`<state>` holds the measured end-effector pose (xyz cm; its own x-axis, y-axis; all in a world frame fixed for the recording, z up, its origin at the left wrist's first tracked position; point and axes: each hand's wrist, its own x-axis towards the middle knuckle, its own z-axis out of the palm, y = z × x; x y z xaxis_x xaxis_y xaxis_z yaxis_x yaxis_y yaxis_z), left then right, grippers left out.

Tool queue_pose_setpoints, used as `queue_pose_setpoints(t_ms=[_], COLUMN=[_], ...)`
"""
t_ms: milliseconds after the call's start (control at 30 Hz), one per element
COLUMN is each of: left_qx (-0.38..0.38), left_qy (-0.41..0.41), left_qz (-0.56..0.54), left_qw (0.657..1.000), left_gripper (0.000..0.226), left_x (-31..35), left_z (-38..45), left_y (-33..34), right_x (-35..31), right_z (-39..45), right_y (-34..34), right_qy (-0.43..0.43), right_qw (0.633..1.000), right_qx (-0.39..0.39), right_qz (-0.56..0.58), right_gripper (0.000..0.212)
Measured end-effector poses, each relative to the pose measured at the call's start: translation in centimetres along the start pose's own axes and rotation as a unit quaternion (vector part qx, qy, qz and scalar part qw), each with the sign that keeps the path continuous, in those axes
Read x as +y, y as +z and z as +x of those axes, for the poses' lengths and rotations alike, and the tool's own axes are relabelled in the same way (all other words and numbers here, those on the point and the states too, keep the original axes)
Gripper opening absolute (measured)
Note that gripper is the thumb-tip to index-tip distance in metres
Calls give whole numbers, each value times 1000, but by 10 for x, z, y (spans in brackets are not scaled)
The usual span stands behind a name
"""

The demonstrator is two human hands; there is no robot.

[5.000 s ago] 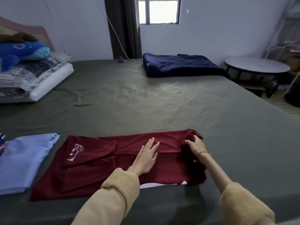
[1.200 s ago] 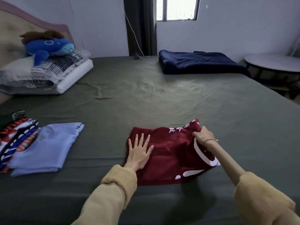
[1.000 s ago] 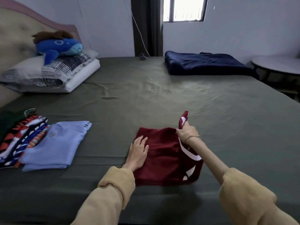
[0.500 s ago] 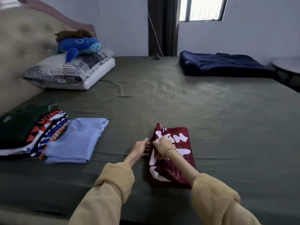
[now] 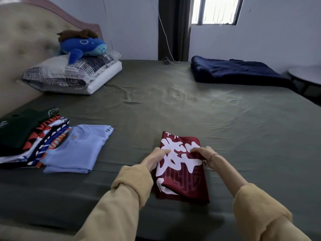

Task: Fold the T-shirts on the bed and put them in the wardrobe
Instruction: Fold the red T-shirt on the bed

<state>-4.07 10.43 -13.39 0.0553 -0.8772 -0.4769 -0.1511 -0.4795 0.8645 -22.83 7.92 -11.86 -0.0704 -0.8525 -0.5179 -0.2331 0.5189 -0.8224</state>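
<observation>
At the far left of the bed (image 5: 173, 105) lies a stack of folded shirts (image 5: 26, 136), a dark green one on top. Just beside it, touching its edge, sits a folded light blue T-shirt (image 5: 76, 150). Behind them, two pillows (image 5: 74, 75) lean near the headboard (image 5: 20, 40) with a blue plush whale (image 5: 83, 47) on top. Toward the middle, the left hand (image 5: 154, 159) grips the left edge of the folded red T-shirt (image 5: 182, 178), thumb on top and fingers curled under. The shirt lies flat on the sheet near the front edge, white print facing up. The right hand (image 5: 203, 153) holds its right edge, fingers bent onto the cloth. Farther right, at the back, rests a folded navy blanket (image 5: 236, 72); a round side table (image 5: 305, 75) stands beyond the bed.
</observation>
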Motion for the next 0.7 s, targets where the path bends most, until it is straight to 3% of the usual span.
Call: queue_pose_setpoints(t_ms=[133, 333, 433, 500, 567, 633, 667, 700], left_qx=[-20, -7, 28, 34, 2, -50, -62, -54], left_qy=[73, 234, 286, 281, 248, 196, 171, 154], left_qz=[-29, -31, 5, 63, 196, 307, 322, 309], left_qw=[997, 972, 958, 957, 949, 930, 929, 937], left_gripper=[28, 13, 23, 33, 33, 45, 51, 52], left_x=[32, 92, 82, 52, 17, -14, -22, -27], left_z=[-10, -29, -25, -18, -10, -4, -3, -3], left_y=[-11, -28, -31, -33, -36, -40, -41, -41], right_x=[-30, -79, -68, -44, -14, 12, 20, 25], right_z=[-2, -30, -32, -26, -19, -14, -11, -11], right_y=[-4, -28, -42, -47, -48, -51, -55, -57], right_qy=[-84, -285, -386, -405, -377, -328, -308, -277], right_qw=[992, 944, 917, 909, 900, 859, 844, 853], right_qx=[-29, -52, -67, -93, -151, -233, -261, -272], right_qz=[89, 156, 73, -19, -157, -316, -354, -349], right_gripper=[9, 31, 41, 48, 42, 39, 44, 46])
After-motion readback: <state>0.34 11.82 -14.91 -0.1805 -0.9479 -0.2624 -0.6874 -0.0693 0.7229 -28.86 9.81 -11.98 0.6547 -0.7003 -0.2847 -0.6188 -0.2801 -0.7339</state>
